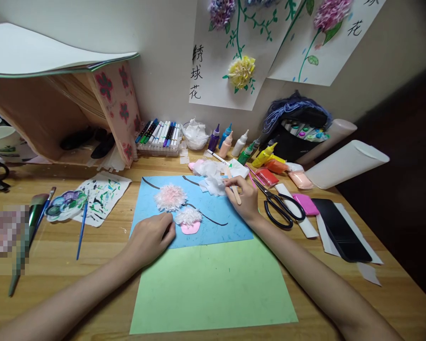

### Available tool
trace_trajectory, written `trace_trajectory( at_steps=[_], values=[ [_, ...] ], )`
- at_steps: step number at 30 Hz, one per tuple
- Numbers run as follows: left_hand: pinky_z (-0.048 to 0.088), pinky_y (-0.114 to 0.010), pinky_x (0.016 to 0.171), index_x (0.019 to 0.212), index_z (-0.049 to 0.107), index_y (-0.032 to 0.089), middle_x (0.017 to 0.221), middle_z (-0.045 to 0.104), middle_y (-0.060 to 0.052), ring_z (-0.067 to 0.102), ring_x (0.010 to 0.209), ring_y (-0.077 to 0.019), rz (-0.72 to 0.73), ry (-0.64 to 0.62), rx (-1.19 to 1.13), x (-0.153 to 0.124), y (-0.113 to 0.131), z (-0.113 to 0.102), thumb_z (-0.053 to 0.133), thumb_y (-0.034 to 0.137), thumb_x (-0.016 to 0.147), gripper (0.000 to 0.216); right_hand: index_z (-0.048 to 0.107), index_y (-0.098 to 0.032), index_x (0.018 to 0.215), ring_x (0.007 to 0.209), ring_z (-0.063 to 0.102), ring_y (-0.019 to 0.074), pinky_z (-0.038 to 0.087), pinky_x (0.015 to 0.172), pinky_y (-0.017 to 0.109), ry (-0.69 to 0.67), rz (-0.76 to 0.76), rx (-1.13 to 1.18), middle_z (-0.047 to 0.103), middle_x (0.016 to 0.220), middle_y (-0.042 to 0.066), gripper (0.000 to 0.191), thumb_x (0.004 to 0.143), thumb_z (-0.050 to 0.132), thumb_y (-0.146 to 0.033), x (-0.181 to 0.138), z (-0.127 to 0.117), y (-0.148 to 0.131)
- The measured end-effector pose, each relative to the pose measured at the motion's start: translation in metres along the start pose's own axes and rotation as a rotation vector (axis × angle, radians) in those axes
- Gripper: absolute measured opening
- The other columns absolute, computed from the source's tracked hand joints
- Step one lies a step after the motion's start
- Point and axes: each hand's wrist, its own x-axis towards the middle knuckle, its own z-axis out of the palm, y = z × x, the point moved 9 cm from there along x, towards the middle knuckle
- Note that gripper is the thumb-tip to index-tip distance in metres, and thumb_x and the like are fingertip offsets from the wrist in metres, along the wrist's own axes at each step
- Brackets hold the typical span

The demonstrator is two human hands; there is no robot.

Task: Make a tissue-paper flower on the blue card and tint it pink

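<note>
A blue sheet point(216, 222) lies on the wooden desk point(57, 265) with black curved lines drawn on it. Two tissue flowers sit on it: a larger pink one point(170, 197) and a smaller white one point(188, 216) on a pink clay base point(190, 228). My left hand point(151, 239) rests curled on the sheet's lower left part, beside the white flower. My right hand point(243, 196) pinches a wooden stick point(236, 193) at the sheet's upper right, touching a pile of white tissue squares point(213, 177).
A green sheet point(213, 289) lies in front. Black scissors point(279, 204), a black phone point(341, 229), clay pieces point(270, 176) and glue bottles point(230, 142) sit to the right. Markers point(159, 135) stand at the back. Brushes point(82, 227) and a paint-stained paper point(99, 196) lie left.
</note>
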Motion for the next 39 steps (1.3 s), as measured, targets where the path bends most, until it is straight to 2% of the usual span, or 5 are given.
trace_trajectory(
  at_steps=[10,19,29,33,39],
  values=[
    [0.029,-0.027,0.054,0.073,0.05,0.02,0.065,0.059,-0.001,0.053,0.059,-0.0156,0.001,0.009,-0.019,0.0,0.001,-0.001,0.034,0.027,0.09,0.024,0.057,-0.018,0.071,0.073,0.069,0.0193,0.054,0.067,0.03,-0.008,0.257,0.41,0.069,0.073,0.003,0.014,0.07,0.07,-0.024,0.002,0.007,0.027],
    [0.029,-0.027,0.055,0.073,0.048,0.02,0.066,0.059,-0.001,0.052,0.06,-0.0148,-0.006,-0.011,-0.037,0.002,0.0,0.005,0.033,0.03,0.092,0.026,0.055,-0.02,0.071,0.079,0.07,0.0195,0.054,0.075,0.033,0.211,0.148,0.383,0.067,0.074,0.002,0.018,0.071,0.073,-0.024,-0.001,-0.021,0.01],
    [0.033,-0.021,0.053,0.082,0.059,0.016,0.055,0.053,0.004,0.048,0.048,-0.0078,0.049,0.267,-0.338,-0.024,0.018,-0.028,0.04,0.029,0.092,0.024,0.052,-0.019,0.071,0.068,0.067,0.0146,0.055,0.064,0.029,-0.654,0.211,0.778,0.07,0.075,0.005,0.02,0.073,0.072,-0.019,-0.051,0.049,-0.052],
    [0.032,-0.018,0.049,0.109,0.058,0.018,0.051,0.049,0.008,0.046,0.044,-0.0064,0.077,0.137,-0.447,-0.023,0.042,-0.017,0.049,0.035,0.089,0.027,0.054,-0.018,0.074,0.071,0.066,0.0137,0.054,0.065,0.027,-0.738,0.102,0.707,0.067,0.077,0.005,0.015,0.074,0.07,-0.016,-0.062,0.056,-0.06],
    [0.031,-0.019,0.049,0.093,0.064,0.019,0.054,0.053,0.006,0.045,0.047,-0.0066,-0.002,0.087,-0.512,-0.01,0.046,-0.005,0.048,0.032,0.09,0.02,0.053,-0.018,0.073,0.068,0.064,0.0133,0.052,0.062,0.027,-0.676,0.058,0.646,0.067,0.075,0.004,0.017,0.074,0.07,-0.018,-0.057,0.049,-0.056]
  ],
)
